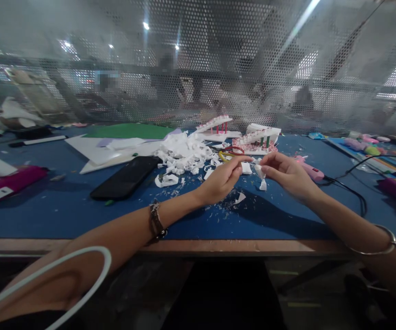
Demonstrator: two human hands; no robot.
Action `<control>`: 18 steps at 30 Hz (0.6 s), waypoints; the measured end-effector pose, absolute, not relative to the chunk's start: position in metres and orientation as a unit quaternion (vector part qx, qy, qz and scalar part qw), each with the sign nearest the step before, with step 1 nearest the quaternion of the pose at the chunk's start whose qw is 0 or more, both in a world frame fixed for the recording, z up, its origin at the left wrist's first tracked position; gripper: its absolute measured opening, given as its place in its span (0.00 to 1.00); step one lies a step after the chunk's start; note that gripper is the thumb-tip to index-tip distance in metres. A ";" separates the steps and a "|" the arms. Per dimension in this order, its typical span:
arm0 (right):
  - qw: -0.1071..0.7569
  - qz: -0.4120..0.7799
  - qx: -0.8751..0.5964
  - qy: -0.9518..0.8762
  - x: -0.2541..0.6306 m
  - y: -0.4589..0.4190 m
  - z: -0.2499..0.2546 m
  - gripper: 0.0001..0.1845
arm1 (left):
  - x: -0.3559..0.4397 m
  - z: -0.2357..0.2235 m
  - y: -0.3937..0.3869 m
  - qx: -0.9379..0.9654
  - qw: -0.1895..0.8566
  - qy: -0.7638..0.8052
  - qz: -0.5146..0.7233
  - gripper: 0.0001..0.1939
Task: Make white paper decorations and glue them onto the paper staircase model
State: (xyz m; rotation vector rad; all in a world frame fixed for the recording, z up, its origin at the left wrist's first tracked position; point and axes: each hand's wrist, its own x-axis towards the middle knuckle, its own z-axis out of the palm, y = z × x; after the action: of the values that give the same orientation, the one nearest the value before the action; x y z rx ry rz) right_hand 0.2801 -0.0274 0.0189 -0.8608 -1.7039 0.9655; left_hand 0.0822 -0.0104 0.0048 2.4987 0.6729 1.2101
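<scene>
My right hand (289, 176) pinches a small crumpled white piece (260, 172) between thumb and fingertips, just above the blue table mat; it looks like foam or paper. Beside it, my left hand (220, 181) has its index finger stretched toward this piece, the tip at or close to its upper end. The other left fingers are curled in, and whatever they may hold is hidden. A heap of white scraps (186, 151) lies behind my left hand. Scissors with red and yellow handles (234, 150) rest just beyond the hands.
A black phone (127, 178) lies left of the heap, near white and green sheets (129, 130). Two small stair-like models (214, 126) stand at the back. On the right is a pink corded tool (309, 169), its black cable (350, 188) looping over the blue mat (191, 224).
</scene>
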 end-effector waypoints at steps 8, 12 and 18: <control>0.478 0.371 -0.359 -0.711 0.275 -0.028 0.013 0.10 | 0.088 0.001 -0.014 0.860 0.256 0.286 0.336 0.18; 0.468 0.343 -0.367 -0.727 0.270 -0.030 0.010 0.09 | 0.091 0.003 -0.018 0.848 0.270 0.311 0.335 0.17; 0.458 0.310 -0.362 -0.750 0.268 -0.035 0.008 0.09 | 0.091 0.001 -0.019 0.855 0.242 0.324 0.325 0.20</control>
State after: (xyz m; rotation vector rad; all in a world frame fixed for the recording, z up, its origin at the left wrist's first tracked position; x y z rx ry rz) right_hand 0.2679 -0.0349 0.0079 -0.8921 -1.8484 0.7636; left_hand 0.0908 -0.0191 0.0012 2.3371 0.8873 0.8887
